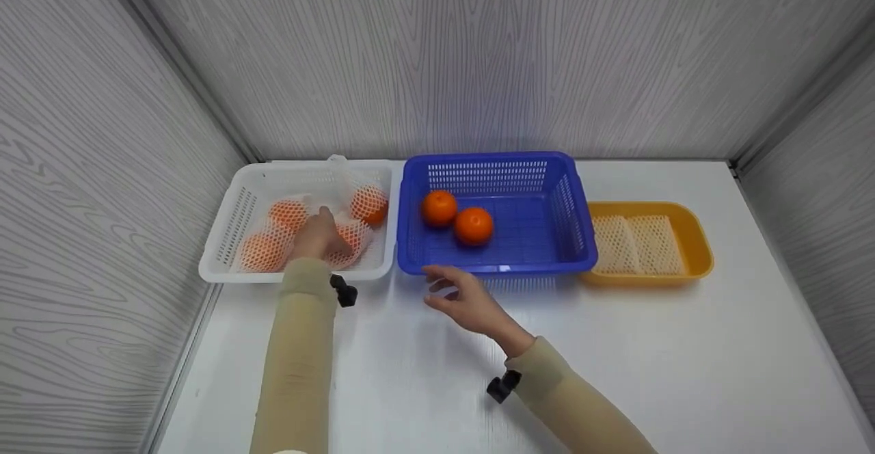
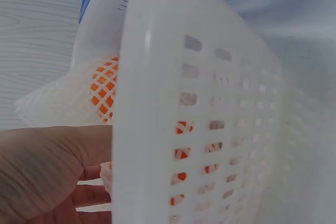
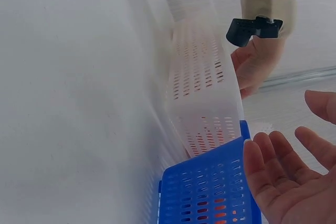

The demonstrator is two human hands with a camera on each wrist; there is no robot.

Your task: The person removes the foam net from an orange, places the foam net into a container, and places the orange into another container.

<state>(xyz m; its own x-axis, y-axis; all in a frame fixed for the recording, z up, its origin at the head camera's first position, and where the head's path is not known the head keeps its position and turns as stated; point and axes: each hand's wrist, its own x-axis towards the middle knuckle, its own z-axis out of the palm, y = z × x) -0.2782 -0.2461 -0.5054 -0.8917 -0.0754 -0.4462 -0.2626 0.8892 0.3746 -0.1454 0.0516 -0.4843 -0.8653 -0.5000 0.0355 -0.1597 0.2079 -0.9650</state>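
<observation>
Inside the white basket [image 1: 217,235], my left hand [image 1: 316,236] holds an orange in a white foam net [image 1: 354,236], with thumb and fingers around its side. The basket wall hides the fingertips in the left wrist view, where the hand [image 2: 52,166] shows at lower left. Other netted oranges lie about it: one [image 1: 263,252] at front left, one [image 1: 288,215] behind, and one [image 1: 369,202] at back right, its net tail standing up. My right hand [image 1: 468,301] hovers before the blue basket [image 1: 499,269], fingers loosely bent and apart, holding nothing.
Two bare oranges, one [image 1: 439,208] beside the other [image 1: 474,226], sit at the left in the blue basket. A yellow tray [image 1: 697,249] on the right holds flat foam nets [image 1: 636,245]. The baskets stand side by side on a white table [image 1: 424,385], near the grey panel wall [image 1: 465,57].
</observation>
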